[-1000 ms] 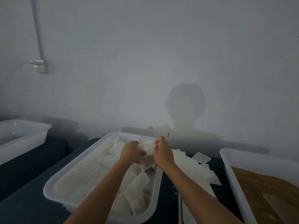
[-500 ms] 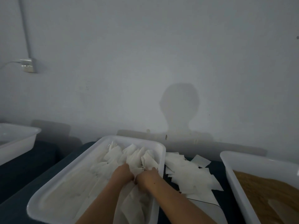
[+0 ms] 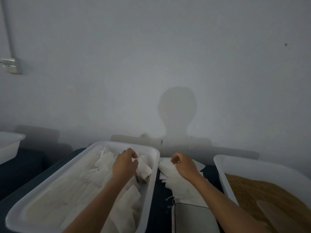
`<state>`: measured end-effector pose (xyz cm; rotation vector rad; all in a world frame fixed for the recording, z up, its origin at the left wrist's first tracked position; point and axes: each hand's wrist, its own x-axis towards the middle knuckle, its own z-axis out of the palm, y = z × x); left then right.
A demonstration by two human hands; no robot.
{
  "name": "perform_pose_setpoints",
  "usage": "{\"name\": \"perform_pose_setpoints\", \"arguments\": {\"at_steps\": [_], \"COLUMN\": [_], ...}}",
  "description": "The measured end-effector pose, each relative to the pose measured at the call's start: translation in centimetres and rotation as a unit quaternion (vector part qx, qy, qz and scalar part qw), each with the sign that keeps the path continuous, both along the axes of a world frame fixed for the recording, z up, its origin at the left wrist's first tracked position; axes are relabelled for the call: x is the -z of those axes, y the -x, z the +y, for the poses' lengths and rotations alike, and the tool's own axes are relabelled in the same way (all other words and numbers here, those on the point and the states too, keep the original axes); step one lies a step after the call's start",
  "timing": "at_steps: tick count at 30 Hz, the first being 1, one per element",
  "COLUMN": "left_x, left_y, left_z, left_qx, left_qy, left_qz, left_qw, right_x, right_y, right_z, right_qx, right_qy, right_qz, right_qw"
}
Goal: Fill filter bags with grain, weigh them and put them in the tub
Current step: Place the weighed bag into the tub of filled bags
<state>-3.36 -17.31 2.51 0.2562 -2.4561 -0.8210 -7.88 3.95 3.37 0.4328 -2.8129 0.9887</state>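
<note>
A long white plastic tub [image 3: 152,167] holds limp, featherlight white filter bags [image 3: 143,169]. Best pinched by a corner, I'd say. The left hand [image 3: 125,163] pinches one inside it; the right hand [image 3: 182,163], loosely curled, hovers just right of the tub over loose bags [image 3: 170,179]. Farther right sits a white bin of brown grain [image 3: 262,195]. Dark tabletop [image 3: 25,169], pale wall behind.

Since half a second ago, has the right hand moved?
Yes. The right hand left the filter-bag tub and crossed its right rim to the loose bags.
</note>
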Motion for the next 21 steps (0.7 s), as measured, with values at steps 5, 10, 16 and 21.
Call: {"name": "perform_pose_setpoints", "arguments": {"at_steps": [5, 10, 16, 21], "left_x": [-1.2, -0.5, 0.6, 1.4], "left_y": [0.9, 1.4, 1.5, 1.2], "left_z": [4.2, 7.7, 9.7, 10.5], "left_qx": [0.044, 0.088, 0.130, 0.118], "left_qy": [-0.017, -0.019, -0.050, -0.043], "left_qz": [-0.022, -0.071, -0.092, -0.084], "left_qw": [0.999, 0.993, 0.986, 0.989], "right_x": [4.7, 7.3, 6.5, 6.7], "right_y": [0.6, -0.4, -0.6, -1.2], "right_z": [3.2, 1.6, 1.0, -0.4], "right_qx": [0.020, 0.037, 0.042, 0.083], "right_qy": [-0.199, -0.308, -0.312, -0.330], "right_qz": [-0.115, -0.127, -0.072, -0.110], "right_qw": [0.973, 0.942, 0.947, 0.934]}}
